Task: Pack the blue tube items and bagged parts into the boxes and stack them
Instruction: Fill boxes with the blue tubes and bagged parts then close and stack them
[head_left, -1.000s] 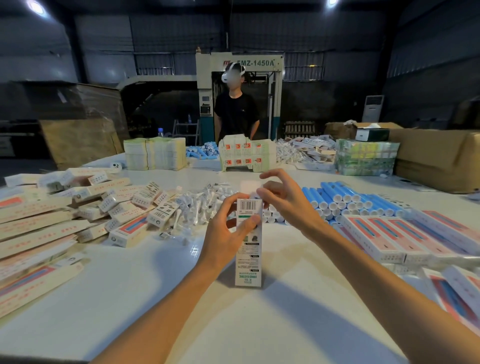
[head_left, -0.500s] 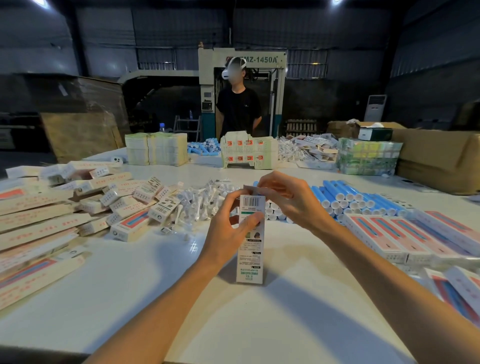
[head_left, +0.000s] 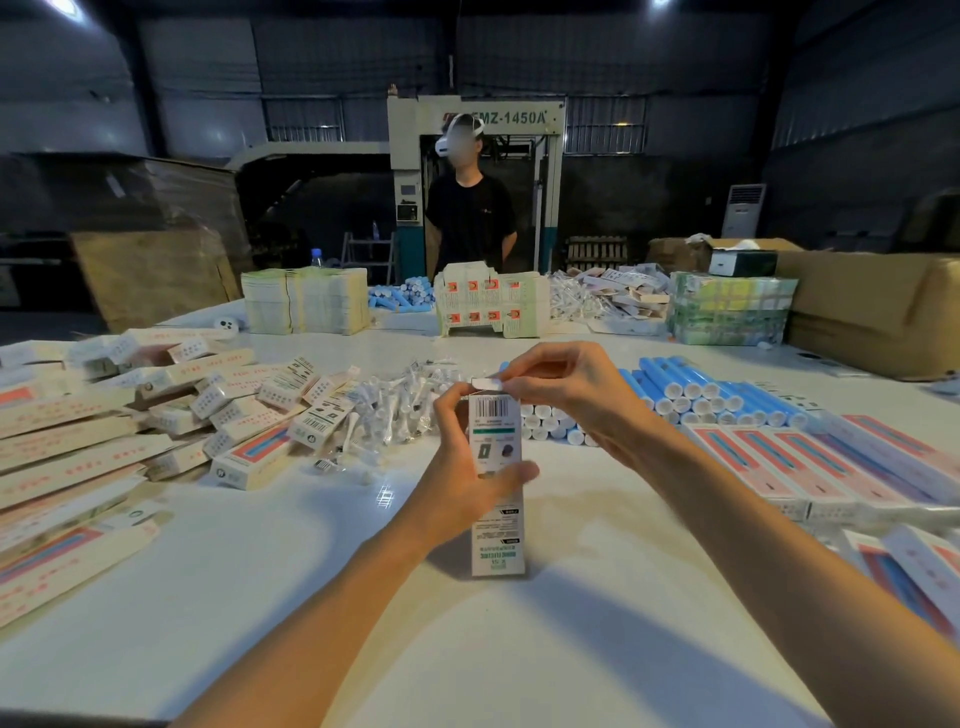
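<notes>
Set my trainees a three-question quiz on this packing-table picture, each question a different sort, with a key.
1. True or false: the left hand grips the upright box.
2. The right hand pinches: A a blue tube; B the box's top flap; C a bagged part.
3. Fill in: the blue tubes lie on the person's ___ side of the box.
Key: 1 true; 2 B; 3 right.

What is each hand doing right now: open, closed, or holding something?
Left hand: grips the upright box around its middle.
Right hand: pinches the box's top flap.
</notes>
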